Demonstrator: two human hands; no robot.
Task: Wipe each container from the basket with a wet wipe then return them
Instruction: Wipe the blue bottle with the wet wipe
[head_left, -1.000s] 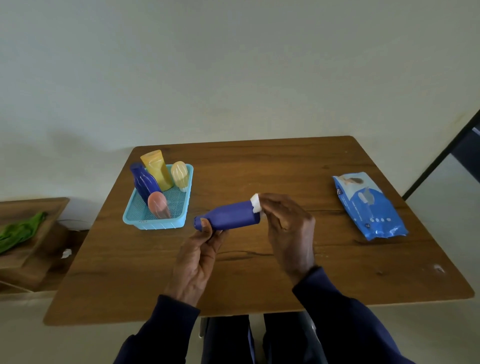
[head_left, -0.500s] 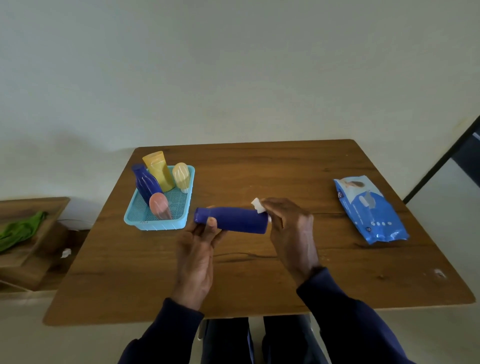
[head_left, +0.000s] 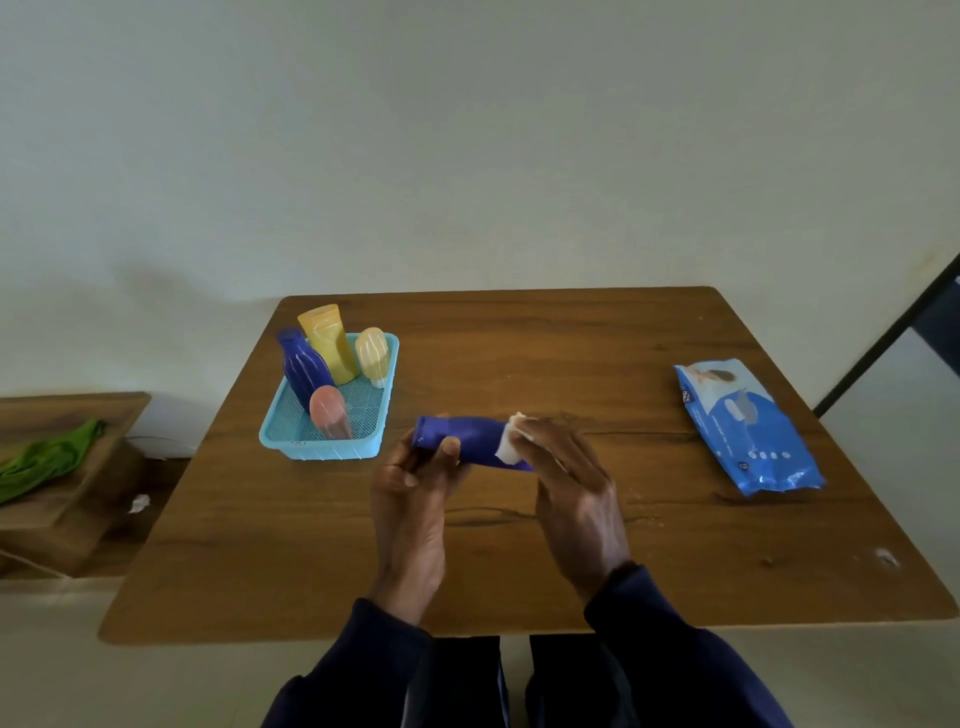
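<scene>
Four containers (head_left: 332, 374) stand in the basket (head_left: 332, 449) at ten o'clock on the tabletop (head_left: 519, 571). One blue bottle (head_left: 467, 440) lies gripped in the left hand (head_left: 415, 493); the right hand (head_left: 571, 488) presses one wet wipe (head_left: 511, 447) on it. One wipe pack (head_left: 748, 426) sits at three o'clock

Both arms wear long dark navy sleeves (head_left: 670, 639) ending at the wrists. The bare hands carry no rings.

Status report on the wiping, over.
Left hand grips blue bottle. Right hand presses wet wipe on it. Four containers in basket. Nothing obstructing.
</scene>
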